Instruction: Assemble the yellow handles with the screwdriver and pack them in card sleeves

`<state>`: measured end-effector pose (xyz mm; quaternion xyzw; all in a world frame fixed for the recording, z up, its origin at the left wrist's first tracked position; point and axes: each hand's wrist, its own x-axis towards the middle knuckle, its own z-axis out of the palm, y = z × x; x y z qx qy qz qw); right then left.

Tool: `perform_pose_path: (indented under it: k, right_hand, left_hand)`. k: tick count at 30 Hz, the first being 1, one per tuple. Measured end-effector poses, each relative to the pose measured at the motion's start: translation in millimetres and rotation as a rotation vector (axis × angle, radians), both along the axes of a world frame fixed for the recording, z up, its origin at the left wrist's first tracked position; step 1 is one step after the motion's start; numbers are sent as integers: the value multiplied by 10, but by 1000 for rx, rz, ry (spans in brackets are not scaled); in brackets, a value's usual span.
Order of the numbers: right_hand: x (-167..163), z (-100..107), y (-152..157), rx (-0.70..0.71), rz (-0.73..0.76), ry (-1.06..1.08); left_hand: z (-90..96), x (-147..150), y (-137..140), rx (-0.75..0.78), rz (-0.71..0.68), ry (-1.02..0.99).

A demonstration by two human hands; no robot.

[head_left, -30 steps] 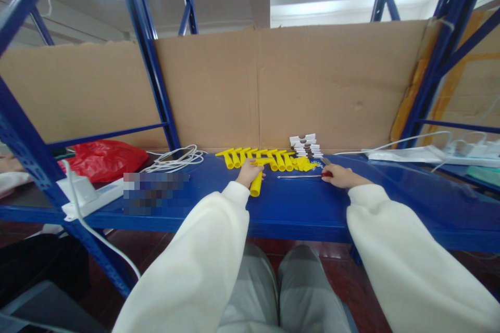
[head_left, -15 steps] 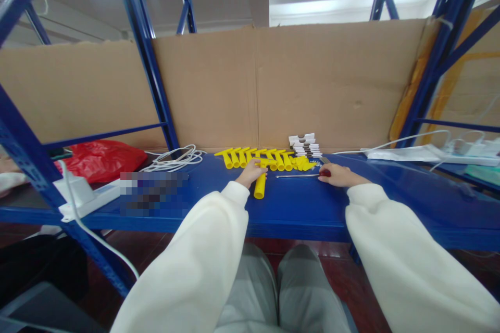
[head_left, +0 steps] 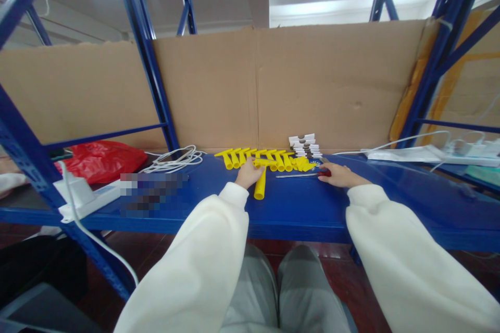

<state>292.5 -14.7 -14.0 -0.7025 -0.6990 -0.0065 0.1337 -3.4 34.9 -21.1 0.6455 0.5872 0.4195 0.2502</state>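
Observation:
My left hand (head_left: 247,173) has its fingers closed at the left end of the crossbar of a yellow T-shaped plastic piece (head_left: 260,189), whose round hollow stem points toward me on the blue shelf. Under my right hand (head_left: 336,176) is the dark red handle of a screwdriver (head_left: 299,175); the fingers are closed on it, and its thin metal shaft points left, low over the shelf. Behind the hands stands a row of several similar yellow T-shaped pieces (head_left: 228,160). Small yellow parts (head_left: 304,164) lie in a pile right of that row.
White pieces with dark parts (head_left: 307,146) are stacked against the cardboard panel (head_left: 312,83). A coiled white cable (head_left: 182,158), a red plastic bag (head_left: 103,158) and a power strip (head_left: 91,199) lie left. Another power strip (head_left: 464,153) is at right. Blue uprights (head_left: 146,57) frame the shelf.
My left hand has slid slightly left along the T-shaped piece, so more of its crossbar shows. My right hand and the screwdriver have hardly moved.

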Motion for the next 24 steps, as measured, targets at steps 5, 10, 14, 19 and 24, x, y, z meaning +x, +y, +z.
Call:
perform_pose_path:
  k: [5,10,14,19,24]
  right_hand:
    - [-10,-3,-11,-10,-2,-14]
    - [-10,-17,13,-4,-9,-23]
    - [-26,-12,18,16,-40,-33]
    - [-45,-4,18,-6,-30,-50]
    - [-23,-4,56,-11,-33,-64]
  left_hand:
    - [15,-38,-45,36,-38,271]
    - [27,6,-78,57,-89,323]
    - [18,42,-56,52,-53,232]
    - [-2,61,-32,53,-55,183]
    - [-3,61,-28,51,-50,175]
